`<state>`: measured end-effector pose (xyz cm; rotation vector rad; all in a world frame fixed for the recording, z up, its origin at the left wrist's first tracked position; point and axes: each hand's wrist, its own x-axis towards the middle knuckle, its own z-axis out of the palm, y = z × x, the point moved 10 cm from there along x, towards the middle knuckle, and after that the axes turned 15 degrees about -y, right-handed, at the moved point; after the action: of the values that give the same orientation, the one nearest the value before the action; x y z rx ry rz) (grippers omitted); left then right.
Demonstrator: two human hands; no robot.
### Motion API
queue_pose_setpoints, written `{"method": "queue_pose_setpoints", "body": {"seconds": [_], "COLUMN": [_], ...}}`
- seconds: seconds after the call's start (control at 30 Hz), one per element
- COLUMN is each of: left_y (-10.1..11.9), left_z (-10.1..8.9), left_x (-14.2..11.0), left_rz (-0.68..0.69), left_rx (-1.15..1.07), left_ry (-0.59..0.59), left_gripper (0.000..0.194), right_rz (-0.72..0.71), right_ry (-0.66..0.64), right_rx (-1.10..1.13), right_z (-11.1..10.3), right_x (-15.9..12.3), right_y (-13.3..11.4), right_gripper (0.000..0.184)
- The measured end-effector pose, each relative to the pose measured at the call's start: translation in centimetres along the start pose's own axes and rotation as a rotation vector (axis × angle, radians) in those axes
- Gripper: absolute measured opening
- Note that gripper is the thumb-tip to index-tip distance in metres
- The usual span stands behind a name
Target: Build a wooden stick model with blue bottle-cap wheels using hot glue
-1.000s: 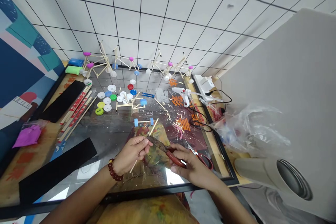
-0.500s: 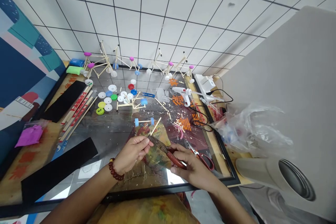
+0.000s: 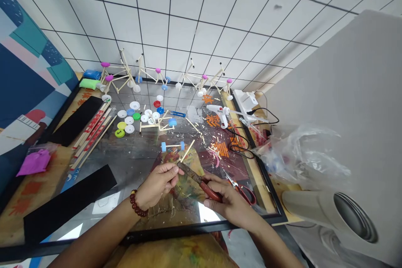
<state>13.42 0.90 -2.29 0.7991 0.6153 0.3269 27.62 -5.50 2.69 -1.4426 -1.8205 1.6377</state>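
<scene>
My right hand (image 3: 226, 201) is closed round the red handles of a pair of pliers (image 3: 195, 177). The jaws of the pliers lie across a thin wooden stick (image 3: 187, 150), whose free end points up and to the right. My left hand (image 3: 160, 183) pinches the stick's lower end, close to the jaws; the fingers hide that end. Just beyond the stick, a small wooden axle with blue wheels (image 3: 172, 146) lies on the glass tabletop. Further back is a part-built stick frame (image 3: 153, 125) with a blue cap.
Coloured bottle caps (image 3: 129, 120) lie left of centre. Bundled sticks (image 3: 94, 134) and black strips (image 3: 70, 203) are on the left. A glue gun (image 3: 220, 113), scissors (image 3: 240, 187) and wood scraps lie right. Finished stick models (image 3: 125, 71) stand along the back. A plastic bag (image 3: 301, 150) is at right.
Both hands, the pliers and the stick hold almost the same place. The stick leans slightly further to the right, and the view has shifted very little.
</scene>
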Motion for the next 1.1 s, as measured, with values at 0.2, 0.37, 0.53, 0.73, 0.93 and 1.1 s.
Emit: {"method": "queue_pose_setpoints", "body": {"seconds": [0.2, 0.37, 0.53, 0.73, 0.93, 1.1], "left_y": [0.2, 0.2, 0.0, 0.5, 1.2, 0.9], "left_z": [0.1, 0.1, 0.3, 0.1, 0.5, 1.7], "left_x": [-0.1, -0.1, 0.0, -0.1, -1.1, -1.8], "left_rz": [-0.001, 0.002, 0.008, 0.078, 0.114, 0.093], "left_rx": [0.059, 0.087, 0.147, 0.243, 0.175, 0.045], "left_ry": [0.021, 0.04, 0.05, 0.141, 0.238, 0.247], "left_gripper": [0.051, 0.051, 0.052, 0.046, 0.044, 0.042], "right_rz": [-0.003, 0.128, 0.16, 0.243, 0.303, 0.278], "right_ry": [0.017, 0.097, 0.047, 0.041, 0.024, 0.072], "right_rx": [-0.189, -0.243, -0.351, -0.559, -0.644, -0.688], "right_z": [0.4, -0.1, -0.2, -0.9, -1.5, -1.7], "right_x": [0.4, -0.1, 0.4, 1.5, 2.1, 1.6], "right_y": [-0.6, 0.6, 1.0, 1.4, 1.0, 0.5], "right_gripper": [0.024, 0.019, 0.047, 0.047, 0.046, 0.048]}}
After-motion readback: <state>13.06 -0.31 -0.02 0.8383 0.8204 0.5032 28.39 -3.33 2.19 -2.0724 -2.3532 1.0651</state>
